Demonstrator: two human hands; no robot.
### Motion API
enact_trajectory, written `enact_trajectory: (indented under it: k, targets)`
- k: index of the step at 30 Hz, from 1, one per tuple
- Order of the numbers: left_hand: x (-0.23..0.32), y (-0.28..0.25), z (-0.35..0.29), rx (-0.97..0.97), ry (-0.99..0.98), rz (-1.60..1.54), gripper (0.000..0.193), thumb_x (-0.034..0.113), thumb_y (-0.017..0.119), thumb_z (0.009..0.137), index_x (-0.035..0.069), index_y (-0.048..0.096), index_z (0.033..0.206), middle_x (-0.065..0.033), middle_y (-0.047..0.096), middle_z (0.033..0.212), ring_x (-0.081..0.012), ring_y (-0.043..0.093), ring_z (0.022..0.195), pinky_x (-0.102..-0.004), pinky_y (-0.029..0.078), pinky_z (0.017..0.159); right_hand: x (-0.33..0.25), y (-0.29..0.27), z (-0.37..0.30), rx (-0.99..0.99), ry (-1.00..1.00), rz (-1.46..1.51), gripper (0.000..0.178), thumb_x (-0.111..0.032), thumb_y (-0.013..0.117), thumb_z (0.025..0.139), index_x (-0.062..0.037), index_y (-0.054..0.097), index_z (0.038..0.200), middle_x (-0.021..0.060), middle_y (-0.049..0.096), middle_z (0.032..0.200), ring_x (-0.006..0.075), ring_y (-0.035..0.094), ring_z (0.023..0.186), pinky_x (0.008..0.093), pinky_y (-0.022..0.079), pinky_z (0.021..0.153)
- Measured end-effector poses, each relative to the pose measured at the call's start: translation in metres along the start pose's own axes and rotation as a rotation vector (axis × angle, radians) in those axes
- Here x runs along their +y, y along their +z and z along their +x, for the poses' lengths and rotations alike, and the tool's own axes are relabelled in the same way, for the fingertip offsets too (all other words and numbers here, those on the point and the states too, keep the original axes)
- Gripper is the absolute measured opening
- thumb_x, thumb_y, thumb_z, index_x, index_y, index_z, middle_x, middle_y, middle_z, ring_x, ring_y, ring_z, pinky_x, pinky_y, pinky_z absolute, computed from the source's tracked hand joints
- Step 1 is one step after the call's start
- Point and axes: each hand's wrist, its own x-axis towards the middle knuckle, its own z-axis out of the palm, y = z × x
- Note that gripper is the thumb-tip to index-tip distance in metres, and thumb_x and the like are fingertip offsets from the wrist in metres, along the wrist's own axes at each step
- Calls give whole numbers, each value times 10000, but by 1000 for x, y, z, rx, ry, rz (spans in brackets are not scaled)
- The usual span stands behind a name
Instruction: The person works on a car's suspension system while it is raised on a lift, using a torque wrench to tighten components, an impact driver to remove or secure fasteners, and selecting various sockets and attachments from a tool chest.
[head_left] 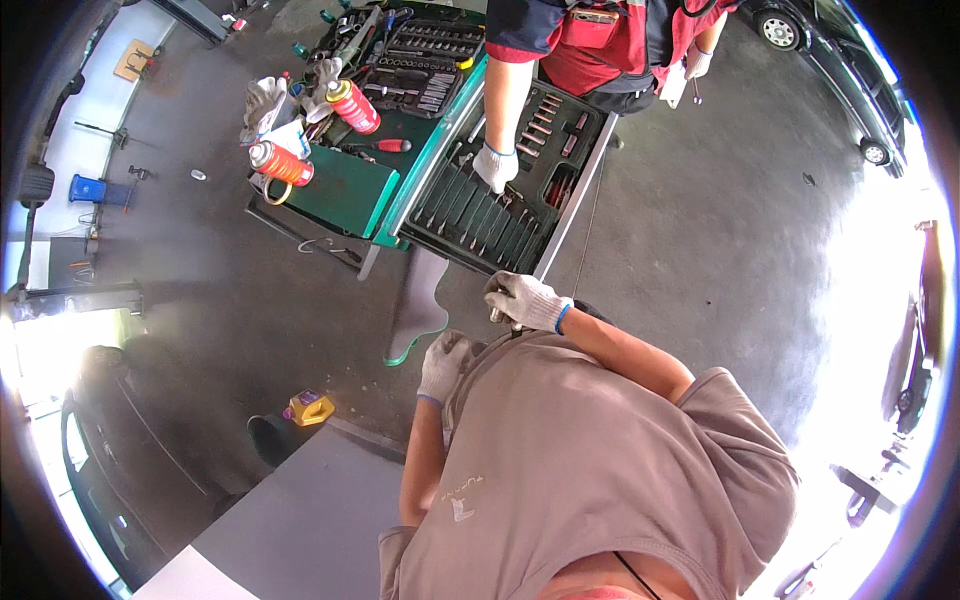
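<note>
My right hand (528,301), in a white knit glove with a blue cuff, is closed in front of my shirt, just short of the open drawer (400,228). Small shiny metal tool pieces (496,314) poke out below its fingers; their exact kind does not show. Lower and to the left, my gloved left hand (443,366) is curled, and what it may hold is hidden. Inside the drawer lies a row of wrenches (462,208) in a dark tray. A co-worker's gloved hand (495,167) reaches down onto the tools there.
The green tool cart (345,190) carries two red spray cans (353,106), a screwdriver (390,146), gloves (263,105) and a socket set (430,60). The co-worker (600,50) stands beyond the drawer. A yellow jug (310,408) is at left. A dark car (840,70) stands far right.
</note>
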Motion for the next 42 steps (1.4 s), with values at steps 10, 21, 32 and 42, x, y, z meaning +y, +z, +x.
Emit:
enact_trajectory:
  k: [10, 21, 32, 42]
  targets:
    - [-40, -3, -26, 66, 68, 167, 231, 226, 653, 961, 9, 686, 1030, -33, 644, 792, -116, 587, 691, -298, 481, 649, 19, 29, -24, -30, 96, 73, 219, -193, 562, 1005, -2, 639, 1081, 77, 766, 899, 116, 670, 610, 287, 569, 592]
    - [-57, 2, -33, 115, 10, 153, 265, 231, 659, 961, -12, 690, 1060, -63, 676, 819, -131, 617, 705, -306, 502, 660, 37, 31, -18, -103, 58, 25, 270, -225, 576, 992, -6, 661, 1124, 90, 769, 887, 163, 710, 666, 326, 587, 627]
    - [-24, 22, -37, 67, 35, 242, 296, 248, 660, 936, -7, 694, 1083, -99, 721, 951, -169, 674, 846, -326, 537, 791, 40, 27, -20, -164, 58, 74, 242, -209, 575, 1037, 0, 645, 1138, 67, 766, 900, 98, 687, 670, 268, 577, 606]
    - [24, 47, -38, 67, -46, 346, 417, 263, 783, 864, -13, 687, 1161, -132, 746, 1025, -182, 693, 937, -339, 541, 866, 47, 32, -17, -214, 69, 136, 251, -205, 566, 1044, 3, 624, 1172, 81, 763, 976, 114, 703, 707, 265, 589, 643]
